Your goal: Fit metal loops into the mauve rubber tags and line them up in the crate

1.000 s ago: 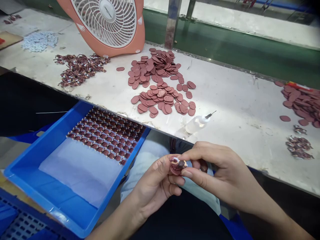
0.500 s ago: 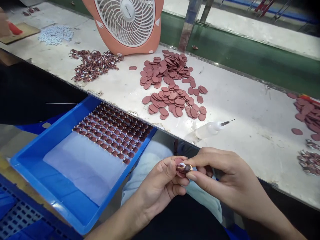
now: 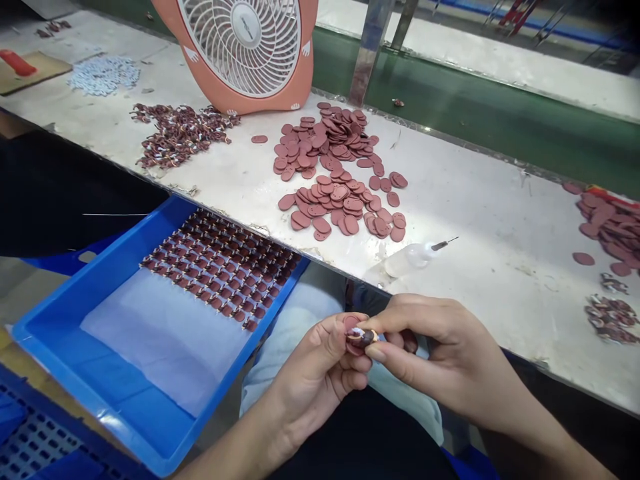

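Above my lap, my left hand (image 3: 320,370) pinches a reddish-brown oval disc (image 3: 352,323) by its edge. Against the disc's face lies a small dark brown figurine (image 3: 367,337) with white and yellowish parts. Thumb and forefinger of my right hand (image 3: 440,353) are closed on the figurine, and something dark shows under its curled fingers. The fingers hide much of both pieces. Just beyond my hands, a clear squeeze bottle (image 3: 413,259) with a needle tip lies on the bench. Loose oval discs (image 3: 345,197) are heaped behind it.
A blue tray (image 3: 55,360) at my left holds rows of assembled pieces (image 3: 220,263) on a white sheet. Brown figurines (image 3: 183,137) and pale blue bits (image 3: 105,75) are piled on the bench (image 3: 465,193). An orange fan (image 3: 250,40) stands behind. More discs (image 3: 607,223) lie far right.
The view has shifted slightly, so bench items appear a little further left. Both hands keep their hold on the disc and figurine, with barely any movement between them.
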Demonstrator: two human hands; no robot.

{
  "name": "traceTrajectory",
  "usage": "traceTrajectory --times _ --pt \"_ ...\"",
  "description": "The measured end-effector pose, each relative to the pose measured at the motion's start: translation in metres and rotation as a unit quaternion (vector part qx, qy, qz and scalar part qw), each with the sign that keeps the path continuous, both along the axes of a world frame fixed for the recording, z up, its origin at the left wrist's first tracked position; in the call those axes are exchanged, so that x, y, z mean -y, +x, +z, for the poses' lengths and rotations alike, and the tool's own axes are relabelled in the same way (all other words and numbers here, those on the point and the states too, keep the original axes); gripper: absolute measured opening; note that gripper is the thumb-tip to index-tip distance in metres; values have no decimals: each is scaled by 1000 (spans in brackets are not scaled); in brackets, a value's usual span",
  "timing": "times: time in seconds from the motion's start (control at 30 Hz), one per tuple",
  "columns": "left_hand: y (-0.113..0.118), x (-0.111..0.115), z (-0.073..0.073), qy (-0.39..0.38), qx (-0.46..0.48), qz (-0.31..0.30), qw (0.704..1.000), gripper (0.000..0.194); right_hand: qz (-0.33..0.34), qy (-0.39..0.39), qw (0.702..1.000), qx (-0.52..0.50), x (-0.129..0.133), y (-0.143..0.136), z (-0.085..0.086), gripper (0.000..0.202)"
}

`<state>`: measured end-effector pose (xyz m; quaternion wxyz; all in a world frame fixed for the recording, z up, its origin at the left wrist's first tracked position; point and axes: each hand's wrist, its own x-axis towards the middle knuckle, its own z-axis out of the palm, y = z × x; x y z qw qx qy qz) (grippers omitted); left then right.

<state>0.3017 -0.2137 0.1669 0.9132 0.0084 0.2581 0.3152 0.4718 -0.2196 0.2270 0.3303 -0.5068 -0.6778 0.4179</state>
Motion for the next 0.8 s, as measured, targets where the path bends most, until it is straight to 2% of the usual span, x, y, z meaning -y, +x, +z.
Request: traceTrajectory --times 0.4,0.8 --pt "2 6 2 11 10 13 1000 20 3 15 1000 -11 3 3 1 10" --pt "5 5 9 19 7 7 1000 26 11 30 999 -15 4 4 3 9"
